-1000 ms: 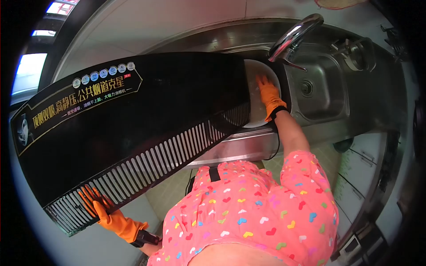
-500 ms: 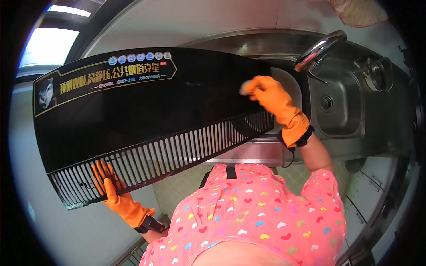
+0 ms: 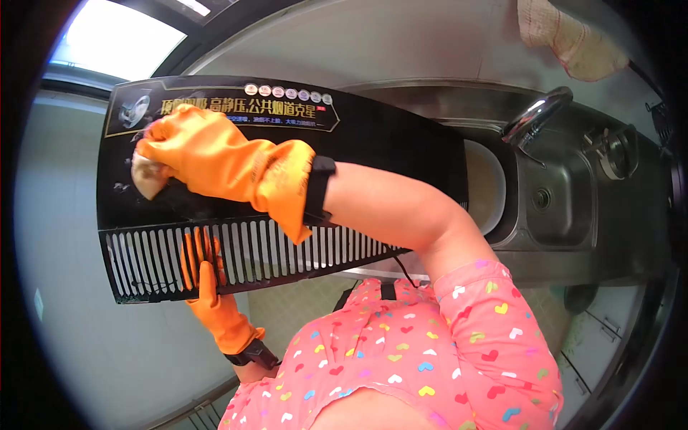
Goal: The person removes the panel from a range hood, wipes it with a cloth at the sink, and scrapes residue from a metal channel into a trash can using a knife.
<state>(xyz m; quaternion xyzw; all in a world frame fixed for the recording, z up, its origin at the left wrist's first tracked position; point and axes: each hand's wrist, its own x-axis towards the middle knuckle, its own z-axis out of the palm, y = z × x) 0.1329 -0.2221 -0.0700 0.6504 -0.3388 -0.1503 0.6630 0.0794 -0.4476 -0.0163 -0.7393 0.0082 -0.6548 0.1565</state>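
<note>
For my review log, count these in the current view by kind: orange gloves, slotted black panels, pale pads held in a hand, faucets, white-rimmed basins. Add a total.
Orange gloves: 2
Slotted black panel: 1
Pale pad, held in the right glove: 1
Faucet: 1
White-rimmed basin, partly hidden: 1
Total: 6

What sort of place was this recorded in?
Probably a kitchen, perhaps in a home: there's a metal sink with a curved chrome faucet, and pale cabinets with handles lower down.
</note>
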